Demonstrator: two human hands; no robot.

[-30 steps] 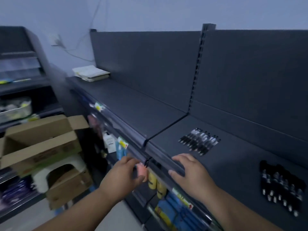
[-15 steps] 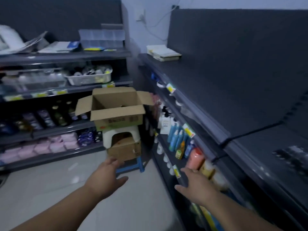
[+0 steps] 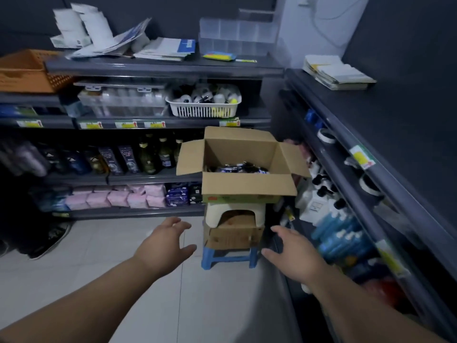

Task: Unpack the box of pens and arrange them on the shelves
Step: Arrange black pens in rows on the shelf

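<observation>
A: In the corner where the two shelving runs meet, the open brown cardboard box (image 3: 248, 179) sits on a cream plastic stool (image 3: 235, 214), itself stacked on a second brown carton (image 3: 233, 235) and a small blue plastic stool (image 3: 228, 258).

B: And inside it, dark packets of pens (image 3: 238, 168), heaped low against the near wall, all four flaps folded out.

A: Both hands empty. The left hand (image 3: 164, 246) reaches forward, fingers spread wide; the right hand (image 3: 290, 256) too, fingers loosely open, well short of the box.

B: Those packets look light and glossy, likely slippery in a bunch, though the pens inside should be stiff. I'd scoop a handful from underneath, or pinch across the middle of a few.

A: Careful with that tower, though; it looks tippy. Lift straight up, don't lean on the flaps.
</observation>
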